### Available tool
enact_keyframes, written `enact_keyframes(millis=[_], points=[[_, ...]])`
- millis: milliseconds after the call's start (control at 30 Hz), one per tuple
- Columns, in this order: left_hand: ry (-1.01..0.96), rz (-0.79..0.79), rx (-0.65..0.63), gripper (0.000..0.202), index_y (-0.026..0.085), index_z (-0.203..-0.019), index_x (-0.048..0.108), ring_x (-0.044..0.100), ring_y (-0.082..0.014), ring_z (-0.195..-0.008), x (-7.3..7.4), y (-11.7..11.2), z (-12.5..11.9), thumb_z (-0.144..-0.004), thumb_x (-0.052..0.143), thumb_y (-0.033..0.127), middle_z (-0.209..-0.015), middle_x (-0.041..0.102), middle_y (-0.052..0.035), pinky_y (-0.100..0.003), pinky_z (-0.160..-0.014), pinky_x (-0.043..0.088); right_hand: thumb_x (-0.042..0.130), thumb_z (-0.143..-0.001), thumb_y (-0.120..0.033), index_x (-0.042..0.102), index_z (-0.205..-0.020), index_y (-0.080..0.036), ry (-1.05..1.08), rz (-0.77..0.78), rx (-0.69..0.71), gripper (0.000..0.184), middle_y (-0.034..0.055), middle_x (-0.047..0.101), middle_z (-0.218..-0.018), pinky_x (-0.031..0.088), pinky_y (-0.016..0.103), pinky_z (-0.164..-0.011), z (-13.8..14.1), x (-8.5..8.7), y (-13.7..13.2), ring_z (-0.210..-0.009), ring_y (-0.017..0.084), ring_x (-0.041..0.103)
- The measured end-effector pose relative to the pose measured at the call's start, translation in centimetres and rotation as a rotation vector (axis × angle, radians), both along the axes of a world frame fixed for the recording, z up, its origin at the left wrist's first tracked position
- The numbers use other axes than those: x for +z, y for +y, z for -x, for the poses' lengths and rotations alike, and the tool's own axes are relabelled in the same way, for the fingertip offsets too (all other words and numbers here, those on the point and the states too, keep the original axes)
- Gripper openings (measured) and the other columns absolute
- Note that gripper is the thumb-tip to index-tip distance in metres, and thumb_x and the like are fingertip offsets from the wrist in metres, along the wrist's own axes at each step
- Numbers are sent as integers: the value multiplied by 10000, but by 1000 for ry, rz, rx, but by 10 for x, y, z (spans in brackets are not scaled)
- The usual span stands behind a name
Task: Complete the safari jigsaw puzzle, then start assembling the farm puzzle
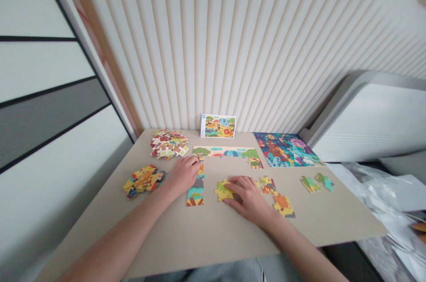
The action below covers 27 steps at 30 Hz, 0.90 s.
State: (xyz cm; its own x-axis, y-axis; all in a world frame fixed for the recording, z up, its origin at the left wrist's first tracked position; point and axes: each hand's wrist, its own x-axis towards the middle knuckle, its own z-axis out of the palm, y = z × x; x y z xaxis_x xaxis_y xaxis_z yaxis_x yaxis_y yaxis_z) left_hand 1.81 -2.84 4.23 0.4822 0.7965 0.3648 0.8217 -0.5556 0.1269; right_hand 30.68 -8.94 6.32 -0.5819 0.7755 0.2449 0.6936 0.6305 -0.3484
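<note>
My left hand (185,174) is closed, its fingertips bent onto an orange-and-yellow puzzle piece (201,170) at the upper part of the joined left column (195,197). This column runs down from a joined top strip (216,152) with trees and a blue elephant. My right hand (246,194) grips a yellow-green puzzle piece (223,190) at its right side, between thumb and fingers, low over the table. Its palm and fingers partly hide other yellow pieces. Just right of that hand lie a lion piece (267,186) and an orange animal piece (282,205), touching at their corners.
A picture card (218,126) leans against the ribbed wall. Loose pieces form one pile (168,143) at back left and another (143,180) nearer. A dark blue puzzle (288,150) lies at back right, with two green pieces (310,184) in front of it on the table (213,242).
</note>
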Motion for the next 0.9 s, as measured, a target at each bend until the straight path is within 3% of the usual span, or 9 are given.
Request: enact_keyframes(millis=[167,367,533,633,767,900], points=[[7,-20,-12,243,200,-1062,676,579,-246,-1028,-6,4,2,-958,461,152,-1037,642,-94,-411,-928,469,562,-965,-418,648,-1264,-289,-32,-58,-84,337,92,601,-1314,417,464,-1054,-43,4,-1,-1228,271,531],[9,-29,-22,268,206,-1084,679,584,-248,-1028,-10,6,5,-961,444,164,-1045,644,-86,-415,-933,467,468,-978,-400,703,-1161,-228,-121,-192,-598,344,124,655,-1189,454,464,-990,-147,-14,12,-1103,289,600],[-5,-24,-21,273,220,-1088,679,588,-251,-1034,-12,8,5,-957,445,169,-1042,645,-76,-406,-929,464,448,-964,-460,656,-1257,-225,-333,-152,-948,430,147,607,-1305,434,502,-979,-226,-33,3,-1176,348,566],[12,-22,-24,278,214,-1104,678,588,-255,-1036,-13,9,6,-965,439,186,-1052,644,-78,-409,-929,464,429,-963,-501,641,-1271,-207,-351,-124,-1010,475,153,619,-1298,428,485,-988,-242,-41,-6,-1182,341,566],[23,-28,-23,285,205,-1108,680,591,-256,-1037,-16,11,7,-971,431,203,-1061,646,-84,-409,-927,464,374,-982,-530,662,-1227,-240,-277,-125,-894,477,113,635,-1289,417,436,-1014,-250,-45,-11,-1204,296,561],[22,-28,-23,296,216,-1123,681,592,-255,-1040,-17,12,8,-957,437,188,-1071,649,-82,-403,-921,467,373,-968,-568,619,-1305,-210,-218,-205,-1101,550,150,603,-1329,408,479,-1010,-277,-45,-1,-1199,332,552]])
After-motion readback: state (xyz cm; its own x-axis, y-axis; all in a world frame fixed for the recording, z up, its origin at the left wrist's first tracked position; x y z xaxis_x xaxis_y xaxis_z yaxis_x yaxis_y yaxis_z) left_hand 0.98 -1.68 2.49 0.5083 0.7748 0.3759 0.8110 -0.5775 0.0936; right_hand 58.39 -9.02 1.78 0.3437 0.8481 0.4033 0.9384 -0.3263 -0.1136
